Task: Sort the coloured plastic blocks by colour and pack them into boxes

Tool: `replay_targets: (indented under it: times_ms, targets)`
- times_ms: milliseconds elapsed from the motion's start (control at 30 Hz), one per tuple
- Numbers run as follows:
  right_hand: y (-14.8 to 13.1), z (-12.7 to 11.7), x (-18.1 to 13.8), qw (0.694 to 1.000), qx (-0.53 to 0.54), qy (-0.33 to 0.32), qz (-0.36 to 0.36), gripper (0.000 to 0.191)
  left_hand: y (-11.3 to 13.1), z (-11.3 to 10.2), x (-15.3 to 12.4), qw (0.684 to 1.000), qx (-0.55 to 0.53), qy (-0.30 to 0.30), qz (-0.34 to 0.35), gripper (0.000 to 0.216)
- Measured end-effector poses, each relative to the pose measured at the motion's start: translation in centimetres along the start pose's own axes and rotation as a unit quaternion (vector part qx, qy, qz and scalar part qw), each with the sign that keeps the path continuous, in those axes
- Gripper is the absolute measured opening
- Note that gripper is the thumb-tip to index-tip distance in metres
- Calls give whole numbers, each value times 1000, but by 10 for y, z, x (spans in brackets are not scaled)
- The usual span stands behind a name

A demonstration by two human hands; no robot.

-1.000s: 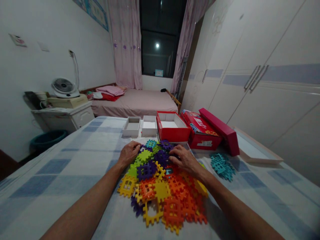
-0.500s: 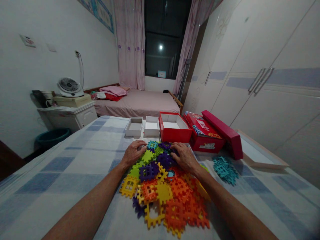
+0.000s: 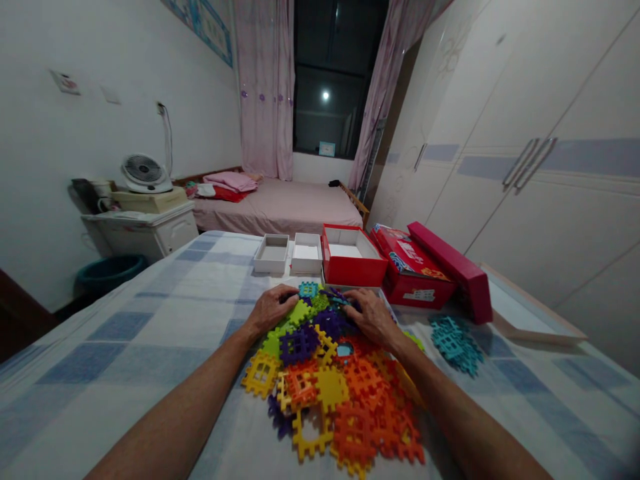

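A heap of notched plastic building tiles lies before me on the checked cloth, with yellow tiles [image 3: 333, 389], orange tiles [image 3: 357, 430], green tiles [image 3: 299, 312] and purple tiles [image 3: 299, 343]. My left hand [image 3: 273, 309] rests against the heap's far left side, fingers loosely bent and thumb apart, beside a light-blue tile [image 3: 309, 289]. At the far right side my right hand [image 3: 371, 315] has its fingertips closed on a tilted purple tile [image 3: 334, 294]; some teal shows under it. Farther right lies a separate pile of teal tiles [image 3: 455, 345].
Beyond the heap stand two small white boxes [image 3: 271, 265] [image 3: 306, 267] and an open red box [image 3: 354, 270]. To their right are a printed red carton [image 3: 425, 293], a long red lid [image 3: 453, 273] and a shallow pale tray [image 3: 535, 337].
The purple tile at my right fingertips has tilted up, and teal shows beneath it. My left hand stays at the heap's left side. The whole view has shifted slightly.
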State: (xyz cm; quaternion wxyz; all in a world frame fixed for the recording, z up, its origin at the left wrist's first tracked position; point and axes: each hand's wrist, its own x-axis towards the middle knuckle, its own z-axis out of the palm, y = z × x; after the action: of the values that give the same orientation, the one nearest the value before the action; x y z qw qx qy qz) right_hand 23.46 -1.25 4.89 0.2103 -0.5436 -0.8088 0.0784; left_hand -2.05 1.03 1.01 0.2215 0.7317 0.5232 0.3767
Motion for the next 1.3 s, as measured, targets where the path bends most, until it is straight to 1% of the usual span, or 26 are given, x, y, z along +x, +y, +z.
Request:
replay_targets:
  times_ms: [67,167,267,333,433,500,567,700,767,867,967,1033,1133,1300]
  targets:
    - [1,-9,-8,999,40,5,-13,30,1,-1,0,1000,3,-1,-4,36]
    - [6,-34,-27,996,85,15,-17,37,0,-1,0,1000,8,-4,-3,38]
    - [15,-62,-57,995,85,40,25,40,-2,-1,0,1000,17,-9,0,39]
    - [20,-76,-83,995,74,23,67,40,-3,-1,0,1000,21,-11,1,38]
    - [19,-80,-121,990,71,-43,113,40,-5,-1,1,1000,21,-12,4,37]
    - [16,-74,-138,987,81,-73,118,42,-6,-1,1,1000,19,-10,6,37]
    - [13,-65,-148,987,93,-80,105,42,-7,-1,1,1000,20,-7,7,37]
    - [14,-52,-151,990,89,-63,87,30,-5,-1,1,1000,28,-1,10,39]
    - [18,-51,-150,989,76,-58,108,28,-3,-2,1,1000,28,-1,13,39]
    - [26,-53,-148,985,64,-27,155,34,-2,-3,0,1000,29,-1,11,37]
    - [35,-57,-142,978,102,23,182,31,-4,-2,1,999,30,-3,12,36]
    - [39,-58,-136,971,131,38,198,30,-6,-2,1,999,31,-3,16,35]
    - [43,-59,-126,970,126,39,204,31,-8,-1,1,999,32,-3,20,36]
    - [50,-54,-115,982,58,17,179,30,-6,-1,0,999,29,0,22,36]
